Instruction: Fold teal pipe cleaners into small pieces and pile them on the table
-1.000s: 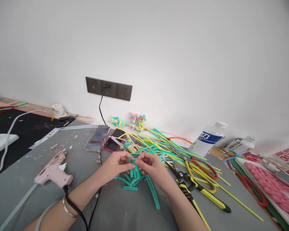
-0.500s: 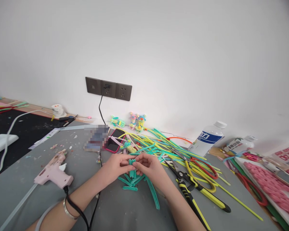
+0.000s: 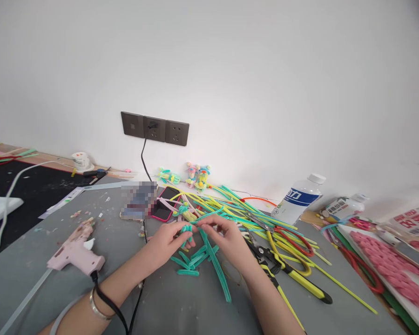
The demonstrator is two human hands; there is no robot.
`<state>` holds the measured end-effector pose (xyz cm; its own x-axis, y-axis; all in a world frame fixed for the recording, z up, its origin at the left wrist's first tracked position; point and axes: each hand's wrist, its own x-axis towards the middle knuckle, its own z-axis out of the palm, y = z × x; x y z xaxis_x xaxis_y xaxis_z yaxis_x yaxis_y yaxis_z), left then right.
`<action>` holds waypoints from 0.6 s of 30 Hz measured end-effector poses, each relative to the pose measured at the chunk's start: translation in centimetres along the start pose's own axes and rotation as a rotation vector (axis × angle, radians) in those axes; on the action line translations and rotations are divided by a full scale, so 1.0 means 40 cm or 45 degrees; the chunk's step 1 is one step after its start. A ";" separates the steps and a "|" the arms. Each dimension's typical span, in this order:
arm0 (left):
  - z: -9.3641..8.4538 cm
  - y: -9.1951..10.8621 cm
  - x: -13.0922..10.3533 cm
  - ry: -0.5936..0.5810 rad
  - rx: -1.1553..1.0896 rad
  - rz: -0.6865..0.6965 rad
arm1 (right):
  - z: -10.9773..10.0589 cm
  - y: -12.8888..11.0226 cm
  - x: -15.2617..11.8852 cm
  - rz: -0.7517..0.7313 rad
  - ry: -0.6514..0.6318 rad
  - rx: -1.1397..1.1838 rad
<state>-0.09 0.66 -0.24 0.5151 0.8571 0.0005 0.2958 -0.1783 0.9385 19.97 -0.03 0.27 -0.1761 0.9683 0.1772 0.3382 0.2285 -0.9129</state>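
Observation:
My left hand (image 3: 172, 239) is closed around a small folded bundle of teal pipe cleaners (image 3: 186, 231), pinched between thumb and fingers. Just right of it, my right hand (image 3: 223, 235) pinches what looks like a thin end of teal pipe cleaner, its fingertips nearly meeting the left ones. Short folded teal pipe cleaners (image 3: 188, 272) lie on the grey mat (image 3: 181, 309) below my hands. Longer teal strands (image 3: 220, 277) slant down beneath the right hand. Behind my hands sits a yellow and teal pipe-cleaner figure (image 3: 186, 211), partly covered.
Pruning shears (image 3: 293, 274), scissors with red handles (image 3: 295, 239) and many yellow and green pipe cleaners (image 3: 237, 204) lie to the right. A white bottle (image 3: 298, 200) stands behind them. At left rests a pink glue gun (image 3: 77, 251) with its black cable. Small finished figures (image 3: 197, 176) stand by the wall.
My right hand has drawn slightly right, off the teal bundle's face. My left hand has tilted the bundle, and its fingers now show beneath it. The camera view has shifted slightly.

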 end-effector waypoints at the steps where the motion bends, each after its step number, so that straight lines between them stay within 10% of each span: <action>1: 0.001 0.000 0.000 0.033 -0.035 -0.013 | -0.010 0.008 0.004 -0.003 0.049 -0.043; 11: 0.015 -0.027 0.004 0.115 -0.267 -0.073 | 0.030 0.096 0.019 -0.282 0.093 -0.801; 18: 0.006 -0.030 0.014 0.213 -0.494 -0.102 | 0.005 0.084 0.021 -0.257 0.179 -0.698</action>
<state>0.03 1.25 -1.45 0.3558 0.9331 -0.0520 -0.0114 0.0600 0.9981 20.77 1.52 -2.72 -0.1751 0.8960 0.4080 0.7448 0.3916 -0.5403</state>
